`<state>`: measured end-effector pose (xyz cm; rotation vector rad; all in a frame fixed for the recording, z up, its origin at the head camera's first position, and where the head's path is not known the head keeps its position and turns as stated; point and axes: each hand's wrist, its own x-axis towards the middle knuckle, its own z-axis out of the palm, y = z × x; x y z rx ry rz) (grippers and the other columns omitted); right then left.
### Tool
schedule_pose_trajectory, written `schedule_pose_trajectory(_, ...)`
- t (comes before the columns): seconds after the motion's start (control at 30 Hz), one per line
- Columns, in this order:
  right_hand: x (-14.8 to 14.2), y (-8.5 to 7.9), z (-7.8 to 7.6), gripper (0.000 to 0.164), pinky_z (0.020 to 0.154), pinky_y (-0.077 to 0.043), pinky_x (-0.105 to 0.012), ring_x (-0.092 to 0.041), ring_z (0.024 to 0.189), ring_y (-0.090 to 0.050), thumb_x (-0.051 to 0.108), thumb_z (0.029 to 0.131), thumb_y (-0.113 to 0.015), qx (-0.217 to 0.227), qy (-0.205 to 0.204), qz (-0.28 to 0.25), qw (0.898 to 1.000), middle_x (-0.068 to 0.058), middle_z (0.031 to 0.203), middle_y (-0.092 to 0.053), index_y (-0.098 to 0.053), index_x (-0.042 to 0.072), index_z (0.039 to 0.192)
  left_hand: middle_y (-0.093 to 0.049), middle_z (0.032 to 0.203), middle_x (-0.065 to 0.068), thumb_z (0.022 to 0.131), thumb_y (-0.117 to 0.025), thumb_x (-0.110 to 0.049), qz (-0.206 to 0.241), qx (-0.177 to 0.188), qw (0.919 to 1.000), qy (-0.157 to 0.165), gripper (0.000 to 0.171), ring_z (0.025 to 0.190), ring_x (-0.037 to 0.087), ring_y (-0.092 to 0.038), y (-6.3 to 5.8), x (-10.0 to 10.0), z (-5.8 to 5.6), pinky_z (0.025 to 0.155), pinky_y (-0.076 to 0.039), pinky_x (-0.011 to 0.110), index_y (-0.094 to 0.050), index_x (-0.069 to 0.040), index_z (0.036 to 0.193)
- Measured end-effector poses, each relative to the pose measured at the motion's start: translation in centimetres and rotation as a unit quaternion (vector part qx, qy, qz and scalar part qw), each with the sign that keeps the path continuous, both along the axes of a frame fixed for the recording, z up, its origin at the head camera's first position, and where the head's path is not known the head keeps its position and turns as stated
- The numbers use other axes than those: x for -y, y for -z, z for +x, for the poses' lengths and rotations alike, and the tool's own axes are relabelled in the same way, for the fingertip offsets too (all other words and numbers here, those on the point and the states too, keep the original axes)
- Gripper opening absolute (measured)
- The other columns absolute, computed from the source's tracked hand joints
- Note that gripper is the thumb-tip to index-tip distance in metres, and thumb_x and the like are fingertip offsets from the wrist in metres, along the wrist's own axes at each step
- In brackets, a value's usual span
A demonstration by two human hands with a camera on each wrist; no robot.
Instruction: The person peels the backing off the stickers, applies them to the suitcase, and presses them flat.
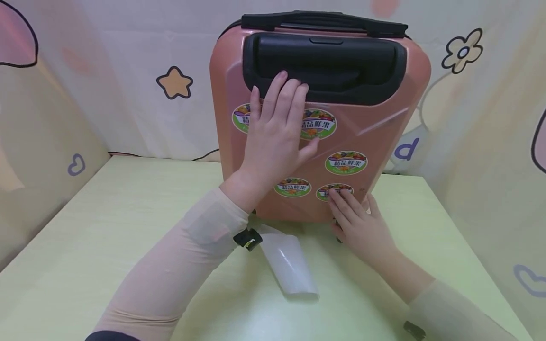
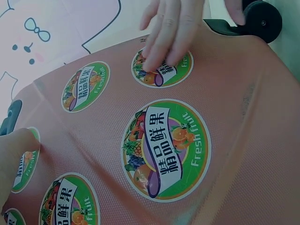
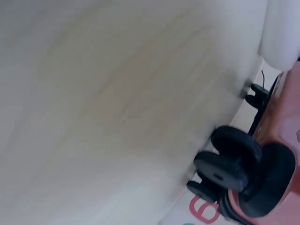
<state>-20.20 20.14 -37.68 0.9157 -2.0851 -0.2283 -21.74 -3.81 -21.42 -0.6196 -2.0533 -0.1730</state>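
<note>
A pink hard-shell suitcase [image 1: 384, 137] stands upright on the table, its black handle panel [image 1: 379, 71] facing me. Several oval fruit stickers [image 1: 346, 163] are stuck to its shell. My left hand [image 1: 277, 128] lies against the upper part, fingers spread and reaching onto the black panel, covering part of the upper stickers. My right hand [image 1: 362, 227] presses its fingertips on the lower right sticker [image 1: 322, 193]. In the left wrist view, the right fingers [image 2: 164, 33] overlap that sticker, and the left thumb [image 2: 14, 154] shows at the edge.
A curled white glossy sheet [image 1: 290, 265] lies on the pale green table [image 1: 204, 303] before the suitcase. Black suitcase wheels [image 3: 225, 164] show in the right wrist view. Patterned cloth [image 1: 128, 71] with a star and flower hangs behind and at the sides.
</note>
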Motion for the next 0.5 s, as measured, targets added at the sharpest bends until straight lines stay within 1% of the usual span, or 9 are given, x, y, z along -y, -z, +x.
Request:
schedule_pose_trajectory(0.1,-0.7,-0.3,0.3,0.059,0.098,-0.029,-0.062,-0.025,0.13,-0.037,0.039,0.103,-0.017,0.004,0.01,-0.018,1.0,-0.01,0.139,-0.045,-0.052,0.001,0.13,-0.035,0.141,0.014,0.081,-0.06,-0.048,0.0,-0.001,1.0,0.002,0.075,0.138,0.028,-0.014,0.0,0.0,0.0,0.11,0.005,0.046,-0.037,-0.003,0.137)
schedule_pose_trajectory(0.17,-1.2,-0.5,0.4,0.058,0.096,-0.029,-0.064,-0.025,0.131,-0.037,0.039,0.103,-0.019,0.006,0.006,-0.031,0.999,-0.011,0.141,-0.044,-0.05,0.0,0.132,-0.035,0.141,0.014,0.081,-0.06,-0.048,0.0,-0.002,1.0,0.002,0.075,0.138,0.028,-0.014,0.0,0.0,0.0,0.11,0.005,0.046,-0.037,-0.003,0.137)
schedule_pose_trajectory(0.27,-1.6,-0.7,0.6,0.057,0.096,-0.028,-0.065,-0.026,0.133,-0.033,0.039,0.102,-0.021,0.017,0.003,-0.045,0.999,-0.012,0.144,-0.038,-0.047,-0.001,0.134,-0.035,0.141,0.014,0.081,-0.06,-0.048,0.0,-0.003,1.0,0.001,0.075,0.138,0.028,-0.014,0.0,0.0,0.0,0.11,0.005,0.046,-0.037,-0.003,0.137)
schedule_pose_trajectory(0.3,-1.6,-0.8,0.7,0.057,0.096,-0.027,-0.065,-0.026,0.134,-0.031,0.039,0.102,-0.021,0.018,0.008,-0.045,0.999,-0.011,0.145,-0.036,-0.046,-0.001,0.135,-0.035,0.141,0.013,0.081,-0.06,-0.048,0.0,-0.004,1.0,0.0,0.075,0.138,0.028,-0.014,0.0,0.0,0.0,0.11,0.005,0.046,-0.037,-0.004,0.137)
schedule_pose_trajectory(0.37,-1.6,-0.7,0.9,0.06,0.097,-0.026,-0.065,-0.026,0.136,-0.028,0.041,0.102,-0.019,0.033,0.016,-0.047,0.998,-0.012,0.147,-0.032,-0.045,-0.002,0.135,-0.035,0.141,0.013,0.081,-0.06,-0.048,0.0,-0.004,1.0,-0.001,0.075,0.138,0.028,-0.014,0.0,0.0,0.0,0.11,0.005,0.046,-0.037,-0.004,0.137)
schedule_pose_trajectory(0.47,-1.1,-0.4,0.9,0.062,0.096,-0.028,-0.064,-0.027,0.134,-0.031,0.041,0.102,-0.017,0.035,0.017,-0.034,0.999,-0.013,0.145,-0.036,-0.049,-0.002,0.132,-0.035,0.141,0.014,0.081,-0.061,-0.048,0.0,-0.002,1.0,-0.003,0.075,0.138,0.028,-0.014,0.0,0.0,0.0,0.11,0.005,0.046,-0.037,-0.003,0.137)
schedule_pose_trajectory(0.5,-0.8,-0.3,0.8,0.061,0.095,-0.03,-0.063,-0.027,0.133,-0.034,0.04,0.102,-0.017,0.028,0.014,-0.024,0.999,-0.014,0.143,-0.039,-0.05,-0.002,0.131,-0.035,0.141,0.014,0.081,-0.061,-0.048,0.001,-0.002,1.0,-0.004,0.075,0.138,0.028,-0.014,0.0,0.0,0.0,0.11,0.005,0.046,-0.037,-0.003,0.137)
